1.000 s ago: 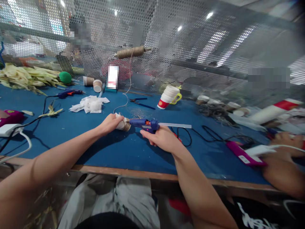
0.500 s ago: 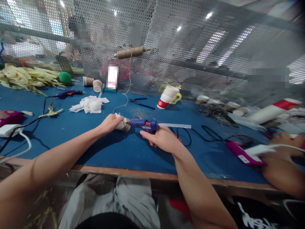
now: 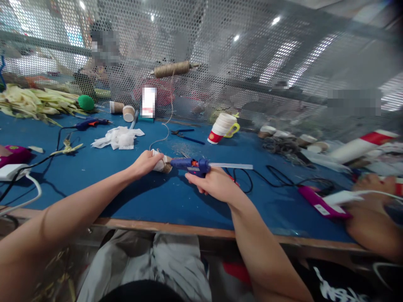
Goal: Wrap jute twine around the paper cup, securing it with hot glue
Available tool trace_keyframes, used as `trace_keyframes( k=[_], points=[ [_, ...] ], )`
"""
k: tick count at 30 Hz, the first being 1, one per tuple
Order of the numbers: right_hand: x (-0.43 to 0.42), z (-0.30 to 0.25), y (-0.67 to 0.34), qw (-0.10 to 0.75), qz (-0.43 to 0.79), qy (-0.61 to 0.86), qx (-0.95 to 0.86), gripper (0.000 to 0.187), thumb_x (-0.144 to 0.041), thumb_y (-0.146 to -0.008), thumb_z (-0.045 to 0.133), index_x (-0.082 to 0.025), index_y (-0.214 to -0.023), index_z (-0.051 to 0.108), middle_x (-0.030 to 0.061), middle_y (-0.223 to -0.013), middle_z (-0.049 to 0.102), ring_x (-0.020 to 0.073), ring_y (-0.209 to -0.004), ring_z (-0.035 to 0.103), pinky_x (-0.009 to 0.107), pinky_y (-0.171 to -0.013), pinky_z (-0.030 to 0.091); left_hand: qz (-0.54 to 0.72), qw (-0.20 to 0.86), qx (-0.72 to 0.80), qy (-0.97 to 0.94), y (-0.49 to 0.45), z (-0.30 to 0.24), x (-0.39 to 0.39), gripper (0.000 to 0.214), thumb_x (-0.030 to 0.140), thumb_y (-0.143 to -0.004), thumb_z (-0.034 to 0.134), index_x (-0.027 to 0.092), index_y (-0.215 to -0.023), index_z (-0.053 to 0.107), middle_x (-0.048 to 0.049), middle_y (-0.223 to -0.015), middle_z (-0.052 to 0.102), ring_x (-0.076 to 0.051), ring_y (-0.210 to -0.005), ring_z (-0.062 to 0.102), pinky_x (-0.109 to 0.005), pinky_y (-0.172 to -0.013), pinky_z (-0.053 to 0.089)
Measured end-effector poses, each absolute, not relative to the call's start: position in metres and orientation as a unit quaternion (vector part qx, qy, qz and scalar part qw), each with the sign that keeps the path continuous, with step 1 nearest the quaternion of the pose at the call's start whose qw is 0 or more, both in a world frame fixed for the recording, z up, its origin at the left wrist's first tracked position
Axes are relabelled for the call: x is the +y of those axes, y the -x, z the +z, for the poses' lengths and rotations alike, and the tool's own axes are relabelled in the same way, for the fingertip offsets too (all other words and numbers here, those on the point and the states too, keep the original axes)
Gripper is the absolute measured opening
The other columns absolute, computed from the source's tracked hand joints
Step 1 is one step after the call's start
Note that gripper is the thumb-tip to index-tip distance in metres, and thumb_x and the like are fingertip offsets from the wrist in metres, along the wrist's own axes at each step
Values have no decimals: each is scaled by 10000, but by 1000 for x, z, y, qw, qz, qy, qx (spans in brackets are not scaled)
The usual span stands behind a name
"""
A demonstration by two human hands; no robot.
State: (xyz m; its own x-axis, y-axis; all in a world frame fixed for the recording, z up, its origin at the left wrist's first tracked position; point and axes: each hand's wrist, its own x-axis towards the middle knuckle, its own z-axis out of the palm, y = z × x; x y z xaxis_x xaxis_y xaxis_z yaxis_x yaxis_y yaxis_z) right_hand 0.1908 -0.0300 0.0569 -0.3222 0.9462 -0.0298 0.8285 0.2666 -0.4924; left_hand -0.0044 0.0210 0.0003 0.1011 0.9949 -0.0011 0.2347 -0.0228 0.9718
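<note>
You hold a small white-and-brown cup (image 3: 164, 165) in your left hand (image 3: 146, 162), thumb laid along its side, as your right hand (image 3: 217, 183) grips a blue glue gun (image 3: 192, 165), its nozzle at the cup's brown end; whether the 2 touch cannot be told. The cup is tipped on its side, low over the blue worktop (image 3: 176, 203) in front of you. A clear glue stick (image 3: 233, 166) juts from the back of the gun. Beyond your hands, twine (image 3: 171, 98) trails down toward the cup from a spool (image 3: 173, 69) set against the perforated metal screen (image 3: 220, 58). Open pliers (image 3: 190, 138) lie near a tilted stack of white cups (image 3: 220, 128). To your left rest a crumpled white cloth (image 3: 119, 138), a 2nd glue gun (image 3: 92, 123) and a green ball (image 3: 86, 102) beside pale husks (image 3: 34, 100). At far right, another person's arm (image 3: 374, 218) rests beside a purple power strip (image 3: 323, 204).
</note>
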Motion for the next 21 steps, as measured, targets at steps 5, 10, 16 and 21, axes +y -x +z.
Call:
trace_keyframes(
  k=[5, 10, 16, 21],
  points=[
    [-31, 57, -192, 140, 222, 558, -787, 321, -393, -763, 473, -166, -564, 580, -11, -417, 540, 105, -410, 518, 207, -467, 386, 413, 478, 514, -580, 5, -1, 21, 293, 340, -667, 499, 86, -649, 643, -46, -558, 605, -147, -548, 522, -226, -493, 367],
    [-30, 57, -193, 160, 223, 558, -784, 331, -398, -768, 469, -157, -573, 587, -7, -411, 528, 105, -411, 515, 212, -491, 401, 403, 451, 527, -597, 5, -4, 24, 327, 382, -678, 477, 89, -617, 610, -20, -520, 537, -109, -483, 435, -223, -471, 314],
    [-28, 55, -192, 149, 213, 555, -790, 336, -392, -777, 461, -156, -571, 585, -7, -416, 527, 101, -412, 511, 215, -504, 399, 397, 439, 536, -602, 6, -6, 25, 346, 403, -676, 463, 88, -629, 597, 0, -511, 487, -93, -468, 382, -225, -470, 294],
    [-29, 56, -191, 132, 202, 562, -791, 348, -398, -781, 454, -157, -572, 594, -5, -423, 536, 102, -424, 520, 216, -509, 391, 405, 451, 527, -596, 5, -3, 23, 336, 385, -668, 479, 80, -649, 619, -24, -534, 541, -114, -497, 443, -225, -474, 326]
  ],
)
